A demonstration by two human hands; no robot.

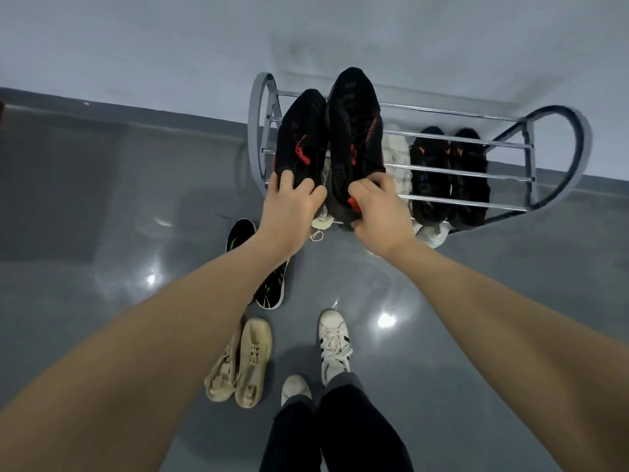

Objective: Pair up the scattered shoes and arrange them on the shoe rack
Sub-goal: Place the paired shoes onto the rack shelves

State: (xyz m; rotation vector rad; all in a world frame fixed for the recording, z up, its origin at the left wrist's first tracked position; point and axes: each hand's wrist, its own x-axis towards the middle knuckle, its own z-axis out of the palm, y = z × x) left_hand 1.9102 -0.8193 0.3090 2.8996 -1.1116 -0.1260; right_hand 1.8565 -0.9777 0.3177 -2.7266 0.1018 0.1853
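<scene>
My left hand (292, 202) grips the heel of a black shoe with red accents (299, 137). My right hand (377, 206) grips the heel of its matching black and red shoe (354, 131). Both shoes sit side by side over the left part of the metal shoe rack (476, 141), toes pointing to the wall. A pair of black shoes with orange marks (449, 175) and white shoes (398, 158) lie on a lower shelf, seen through the bars. On the floor lie a beige pair (241, 362) and a black shoe with green marks (269, 287), partly hidden by my left forearm.
The rack stands against a pale wall. My own feet in white sneakers (333, 345) and dark trousers stand on the glossy grey floor (119, 267) just in front of the rack. A darker patch of floor lies at the left.
</scene>
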